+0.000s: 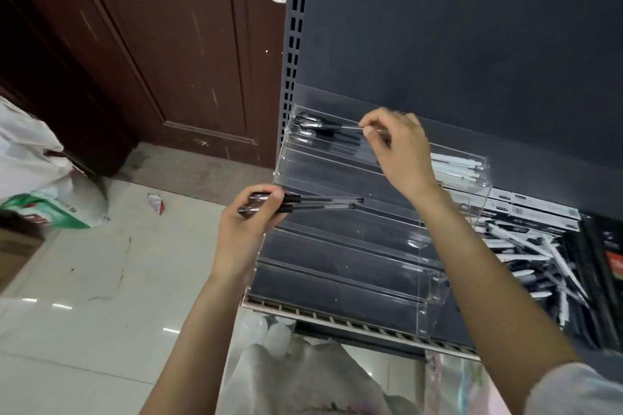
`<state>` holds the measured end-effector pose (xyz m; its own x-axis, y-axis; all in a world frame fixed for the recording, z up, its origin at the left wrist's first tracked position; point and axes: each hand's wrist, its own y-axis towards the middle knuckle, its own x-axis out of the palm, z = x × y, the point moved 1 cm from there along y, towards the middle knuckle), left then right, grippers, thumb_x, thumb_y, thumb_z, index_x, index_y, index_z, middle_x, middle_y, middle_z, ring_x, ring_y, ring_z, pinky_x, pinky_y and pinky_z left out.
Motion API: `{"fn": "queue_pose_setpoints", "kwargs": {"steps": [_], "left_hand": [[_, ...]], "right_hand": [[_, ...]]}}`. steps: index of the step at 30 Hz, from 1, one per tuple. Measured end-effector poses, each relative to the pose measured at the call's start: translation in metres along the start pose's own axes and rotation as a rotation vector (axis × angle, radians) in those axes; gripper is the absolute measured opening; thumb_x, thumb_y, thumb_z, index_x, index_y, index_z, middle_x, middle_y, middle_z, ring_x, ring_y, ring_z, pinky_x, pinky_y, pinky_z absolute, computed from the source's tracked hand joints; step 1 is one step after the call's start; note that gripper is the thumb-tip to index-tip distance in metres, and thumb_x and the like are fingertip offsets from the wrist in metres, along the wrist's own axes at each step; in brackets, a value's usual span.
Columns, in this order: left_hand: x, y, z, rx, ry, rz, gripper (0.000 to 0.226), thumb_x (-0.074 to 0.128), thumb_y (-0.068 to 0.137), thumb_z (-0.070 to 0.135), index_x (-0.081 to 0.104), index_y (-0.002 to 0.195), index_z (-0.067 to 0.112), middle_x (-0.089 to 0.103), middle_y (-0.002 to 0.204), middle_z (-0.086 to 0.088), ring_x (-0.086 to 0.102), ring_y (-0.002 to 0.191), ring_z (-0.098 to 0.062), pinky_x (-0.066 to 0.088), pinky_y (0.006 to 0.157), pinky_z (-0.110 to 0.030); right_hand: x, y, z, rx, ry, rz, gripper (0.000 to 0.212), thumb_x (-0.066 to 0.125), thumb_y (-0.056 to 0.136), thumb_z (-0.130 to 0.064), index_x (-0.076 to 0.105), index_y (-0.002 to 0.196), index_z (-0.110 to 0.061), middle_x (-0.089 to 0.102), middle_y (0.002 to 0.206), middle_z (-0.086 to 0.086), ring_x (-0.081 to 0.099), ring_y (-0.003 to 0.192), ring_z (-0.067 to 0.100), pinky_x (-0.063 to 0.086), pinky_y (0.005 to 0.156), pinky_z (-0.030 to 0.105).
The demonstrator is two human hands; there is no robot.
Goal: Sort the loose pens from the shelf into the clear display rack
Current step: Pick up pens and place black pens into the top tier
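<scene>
A clear stepped display rack (pixel 354 266) stands on the dark shelf. Its top tier holds several black-capped pens (pixel 323 135) at the left and white pens (pixel 451 167) at the right. My right hand (pixel 397 152) pinches the clear end of one black-capped pen (pixel 350 127) over the top tier. My left hand (pixel 246 222) grips a small bunch of black-capped pens (pixel 320 204), their tips pointing right across the rack's second tier. Loose black and white pens (pixel 532 259) lie in a heap on the shelf to the right of the rack.
Flat dark packages (pixel 539 212) lie behind the loose heap. The shelf's slotted front edge (pixel 337 317) runs below the rack. A brown door (pixel 151 44) and white bags (pixel 30 152) are at the left, over a tiled floor (pixel 84 296). A plastic bag (pixel 303 377) sits below the shelf.
</scene>
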<state>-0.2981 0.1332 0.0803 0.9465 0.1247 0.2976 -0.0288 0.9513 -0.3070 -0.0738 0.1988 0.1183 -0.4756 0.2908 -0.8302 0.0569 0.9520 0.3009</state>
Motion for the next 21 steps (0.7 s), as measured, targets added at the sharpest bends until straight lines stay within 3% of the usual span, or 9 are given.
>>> {"fn": "queue_pose_setpoints", "kwargs": {"steps": [3, 6, 11, 14, 16, 18, 21], "left_hand": [[0.004, 0.002, -0.001, -0.004, 0.015, 0.004, 0.003, 0.064, 0.086, 0.011, 0.067, 0.086, 0.012, 0.071, 0.079, 0.004, 0.069, 0.081, -0.008, 0.053, 0.07, -0.016], [0.007, 0.003, -0.002, -0.009, 0.032, -0.002, 0.004, 0.064, 0.087, 0.011, 0.067, 0.086, 0.013, 0.071, 0.08, 0.004, 0.069, 0.082, -0.009, 0.052, 0.07, -0.016], [0.014, 0.003, -0.002, -0.01, 0.057, -0.022, 0.005, 0.063, 0.087, 0.011, 0.068, 0.086, 0.013, 0.071, 0.083, 0.003, 0.069, 0.084, -0.009, 0.053, 0.071, -0.016], [0.019, 0.003, -0.001, 0.003, 0.079, -0.049, 0.005, 0.063, 0.087, 0.011, 0.067, 0.086, 0.012, 0.07, 0.081, 0.004, 0.069, 0.083, -0.008, 0.053, 0.071, -0.017], [0.023, 0.003, -0.001, 0.011, 0.086, -0.079, 0.005, 0.063, 0.087, 0.011, 0.067, 0.086, 0.012, 0.07, 0.082, 0.004, 0.068, 0.084, -0.009, 0.053, 0.071, -0.017], [0.027, 0.002, 0.0, 0.009, 0.095, -0.123, 0.005, 0.063, 0.087, 0.01, 0.067, 0.087, 0.011, 0.07, 0.084, 0.002, 0.068, 0.084, -0.008, 0.052, 0.071, -0.016], [0.03, 0.001, 0.0, 0.015, 0.111, -0.172, 0.011, 0.062, 0.086, 0.009, 0.068, 0.095, 0.011, 0.071, 0.09, -0.003, 0.07, 0.083, -0.011, 0.053, 0.072, -0.017]], "right_hand": [[0.005, 0.003, -0.003, -0.057, -0.097, 0.01, 0.008, 0.059, 0.09, -0.018, 0.067, 0.093, -0.021, 0.065, 0.082, -0.006, 0.051, 0.089, 0.022, 0.035, 0.078, 0.025], [0.008, 0.003, -0.002, -0.068, -0.128, 0.004, 0.012, 0.062, 0.087, -0.015, 0.072, 0.089, -0.021, 0.067, 0.09, -0.002, 0.049, 0.097, 0.025, 0.037, 0.086, 0.027], [-0.002, -0.015, -0.01, -0.071, 0.029, 0.069, 0.016, 0.058, 0.09, -0.015, 0.072, 0.098, -0.018, 0.062, 0.1, 0.0, 0.049, 0.101, 0.021, 0.034, 0.087, 0.02], [-0.017, -0.049, -0.024, -0.131, 0.15, -0.134, 0.021, 0.053, 0.093, -0.029, 0.067, 0.107, -0.022, 0.064, 0.107, -0.005, 0.052, 0.104, 0.014, 0.037, 0.089, 0.025], [-0.017, -0.073, -0.026, -0.164, 0.06, -0.258, 0.027, 0.05, 0.093, -0.04, 0.065, 0.111, -0.026, 0.063, 0.107, -0.01, 0.051, 0.105, 0.009, 0.037, 0.088, 0.024], [-0.015, -0.086, -0.021, -0.121, 0.058, -0.277, 0.022, 0.055, 0.091, -0.036, 0.067, 0.108, -0.027, 0.065, 0.098, -0.014, 0.054, 0.096, 0.005, 0.042, 0.081, 0.02], [-0.019, -0.088, -0.009, 0.021, 0.265, -0.187, 0.015, 0.063, 0.088, -0.019, 0.071, 0.101, -0.022, 0.066, 0.092, -0.013, 0.06, 0.086, -0.001, 0.044, 0.077, 0.008]]}}
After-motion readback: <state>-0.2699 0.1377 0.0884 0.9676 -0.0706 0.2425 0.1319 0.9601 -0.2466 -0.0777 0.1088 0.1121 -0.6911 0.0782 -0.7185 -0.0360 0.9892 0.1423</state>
